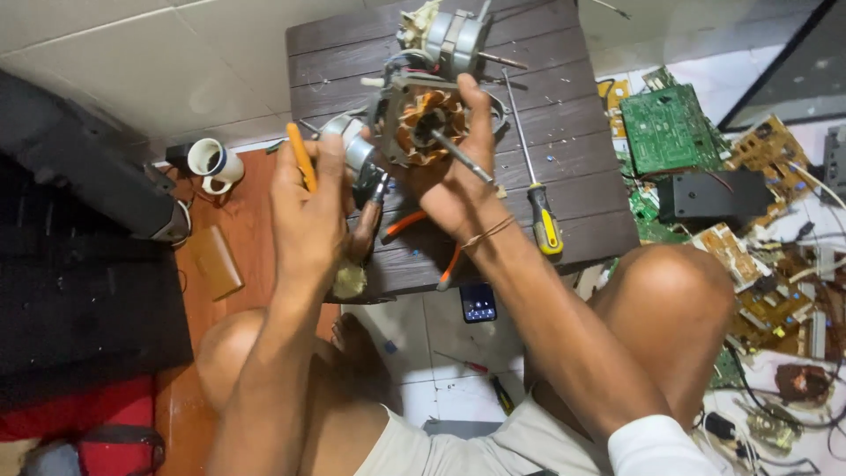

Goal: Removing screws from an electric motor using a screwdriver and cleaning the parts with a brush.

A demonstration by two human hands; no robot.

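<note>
My right hand [458, 172] grips a fan motor [421, 123] with copper windings and a steel shaft, held above a dark wooden table [573, 141]. My left hand [308, 207] holds an orange-handled tool [300, 157] upright, close to the motor's left side and a silver round part [352, 145]. Pliers with orange handles [405, 225] lie partly hidden under my hands. A second motor [449, 37] stands at the table's far edge.
A yellow-and-black screwdriver [539, 198] lies on the table to the right. Green and tan circuit boards [665, 128] and a black box [714, 196] litter the floor at right. A phone [478, 302] lies on the tiles, a white mug [209, 160] at left.
</note>
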